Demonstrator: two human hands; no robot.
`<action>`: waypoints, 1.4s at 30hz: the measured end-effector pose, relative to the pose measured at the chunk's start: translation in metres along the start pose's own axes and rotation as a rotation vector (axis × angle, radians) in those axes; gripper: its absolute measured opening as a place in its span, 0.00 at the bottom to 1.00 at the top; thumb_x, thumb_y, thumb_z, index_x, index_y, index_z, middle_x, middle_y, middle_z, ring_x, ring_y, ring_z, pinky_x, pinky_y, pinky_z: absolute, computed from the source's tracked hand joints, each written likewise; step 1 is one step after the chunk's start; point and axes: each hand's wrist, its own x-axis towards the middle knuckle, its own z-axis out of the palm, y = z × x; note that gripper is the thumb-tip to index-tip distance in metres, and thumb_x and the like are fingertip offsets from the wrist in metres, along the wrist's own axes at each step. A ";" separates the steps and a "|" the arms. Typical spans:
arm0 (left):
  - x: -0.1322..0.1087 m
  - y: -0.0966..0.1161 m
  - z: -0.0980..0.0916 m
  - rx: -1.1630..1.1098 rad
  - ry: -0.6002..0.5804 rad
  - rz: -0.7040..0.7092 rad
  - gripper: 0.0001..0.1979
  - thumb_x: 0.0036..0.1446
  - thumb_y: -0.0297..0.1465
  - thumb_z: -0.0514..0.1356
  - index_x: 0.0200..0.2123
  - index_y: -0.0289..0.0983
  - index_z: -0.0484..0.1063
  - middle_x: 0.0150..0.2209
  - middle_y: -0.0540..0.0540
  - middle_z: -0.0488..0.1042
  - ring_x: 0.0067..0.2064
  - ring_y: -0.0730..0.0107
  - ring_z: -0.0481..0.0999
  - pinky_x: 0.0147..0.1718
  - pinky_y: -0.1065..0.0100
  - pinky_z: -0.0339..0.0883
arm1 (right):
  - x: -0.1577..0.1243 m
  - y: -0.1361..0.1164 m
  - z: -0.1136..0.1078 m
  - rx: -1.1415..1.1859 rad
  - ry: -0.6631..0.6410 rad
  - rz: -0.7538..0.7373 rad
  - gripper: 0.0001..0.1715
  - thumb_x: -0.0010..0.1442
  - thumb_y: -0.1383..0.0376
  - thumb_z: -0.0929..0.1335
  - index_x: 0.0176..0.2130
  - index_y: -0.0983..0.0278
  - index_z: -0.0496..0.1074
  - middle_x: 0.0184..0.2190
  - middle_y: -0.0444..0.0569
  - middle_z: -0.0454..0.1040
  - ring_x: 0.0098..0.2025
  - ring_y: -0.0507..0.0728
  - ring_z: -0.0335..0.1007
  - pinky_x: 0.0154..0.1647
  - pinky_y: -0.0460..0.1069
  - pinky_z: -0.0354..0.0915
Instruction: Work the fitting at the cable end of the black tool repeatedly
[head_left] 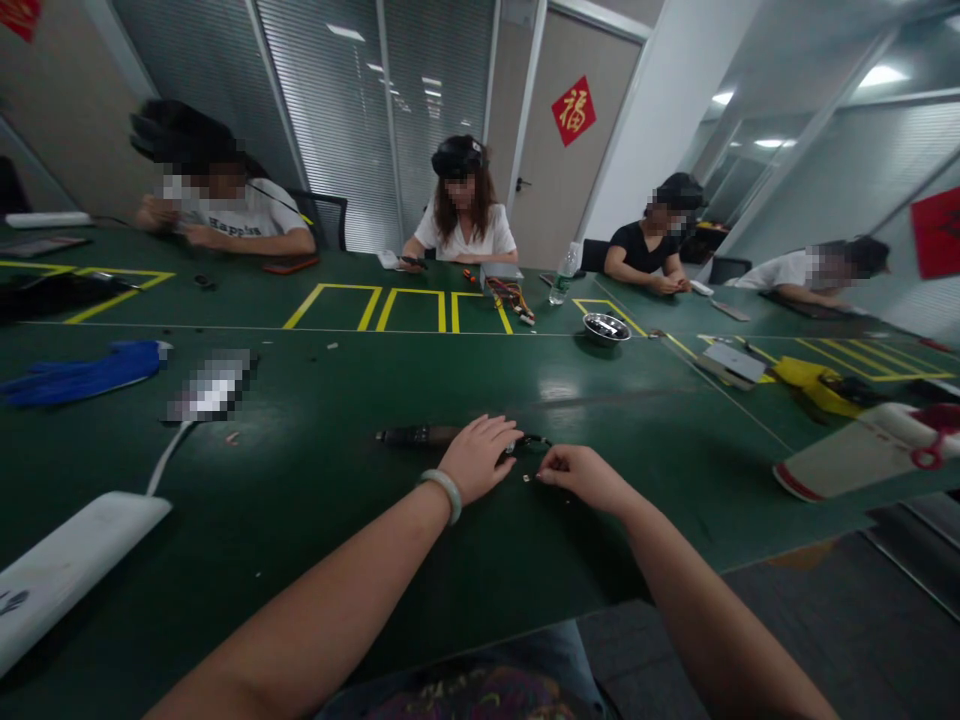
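My left hand (478, 457), with a pale bangle on the wrist, lies fingers spread on top of a dark, slim, rod-like tool (412, 436) on the green table (315, 480). My right hand (581, 472) is closed in a pinch right beside it, fingertips at a tiny pale part (526, 478) and a thin dark loop (534, 442) on the table. What the pinch holds is too small to make out.
A white power strip (67, 565) with its cable lies near left, blue gloves (82, 375) far left. A metal bowl (606, 327), water bottle (564, 273), coloured wires (510, 295), yellow object (814, 385) and red scissors (934, 445) lie farther off. Several people sit around the far side.
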 end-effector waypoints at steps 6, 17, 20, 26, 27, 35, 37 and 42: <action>0.020 0.008 0.015 0.056 -0.015 -0.019 0.18 0.55 0.29 0.59 0.51 0.39 0.67 0.55 0.43 0.69 0.57 0.60 0.66 0.59 0.56 0.54 | 0.030 0.009 0.019 0.166 0.144 -0.006 0.10 0.56 0.58 0.68 0.34 0.63 0.69 0.26 0.41 0.73 0.29 0.51 0.69 0.30 0.45 0.62; 0.043 0.005 0.021 0.155 -0.102 -0.077 0.07 0.57 0.33 0.60 0.39 0.39 0.69 0.39 0.46 0.72 0.40 0.62 0.73 0.38 0.63 0.66 | 0.020 0.011 0.015 -0.105 0.330 0.025 0.10 0.56 0.63 0.69 0.40 0.60 0.76 0.35 0.47 0.77 0.35 0.54 0.72 0.38 0.48 0.64; 0.032 0.004 0.013 0.143 -0.103 -0.050 0.06 0.57 0.33 0.60 0.39 0.40 0.69 0.38 0.47 0.72 0.38 0.64 0.73 0.38 0.64 0.66 | 0.018 0.006 0.018 -0.205 0.366 -0.020 0.07 0.57 0.63 0.68 0.36 0.60 0.77 0.35 0.47 0.76 0.37 0.55 0.71 0.40 0.49 0.64; 0.003 0.001 -0.008 0.164 -0.121 -0.048 0.04 0.58 0.33 0.58 0.38 0.41 0.69 0.37 0.48 0.72 0.36 0.65 0.73 0.34 0.65 0.64 | 0.017 -0.006 0.032 -0.185 0.361 -0.122 0.10 0.59 0.60 0.66 0.37 0.60 0.76 0.34 0.46 0.76 0.34 0.53 0.70 0.35 0.47 0.63; 0.001 0.001 -0.010 0.169 -0.120 -0.051 0.05 0.58 0.33 0.58 0.38 0.41 0.69 0.37 0.48 0.72 0.37 0.65 0.72 0.35 0.65 0.64 | 0.017 -0.008 0.034 -0.195 0.373 -0.127 0.10 0.59 0.61 0.66 0.37 0.60 0.76 0.33 0.46 0.75 0.33 0.53 0.69 0.35 0.47 0.62; 0.002 0.006 -0.006 0.170 -0.099 -0.068 0.03 0.59 0.31 0.57 0.38 0.40 0.68 0.38 0.45 0.72 0.43 0.62 0.71 0.40 0.63 0.64 | 0.016 -0.009 0.036 -0.275 0.438 -0.147 0.10 0.61 0.60 0.66 0.39 0.60 0.76 0.35 0.47 0.76 0.37 0.55 0.70 0.40 0.48 0.63; 0.002 0.007 -0.006 0.155 -0.091 -0.046 0.02 0.60 0.30 0.57 0.37 0.39 0.68 0.38 0.45 0.72 0.43 0.62 0.70 0.40 0.63 0.64 | 0.016 -0.008 0.037 -0.298 0.442 -0.158 0.11 0.61 0.60 0.66 0.39 0.60 0.76 0.36 0.47 0.76 0.38 0.55 0.70 0.41 0.49 0.63; -0.003 0.005 -0.007 0.087 -0.068 -0.037 0.03 0.60 0.30 0.57 0.37 0.38 0.69 0.37 0.46 0.71 0.41 0.63 0.71 0.41 0.63 0.64 | 0.016 -0.011 0.041 -0.326 0.415 -0.178 0.11 0.61 0.60 0.65 0.39 0.59 0.77 0.36 0.47 0.76 0.38 0.54 0.70 0.41 0.48 0.63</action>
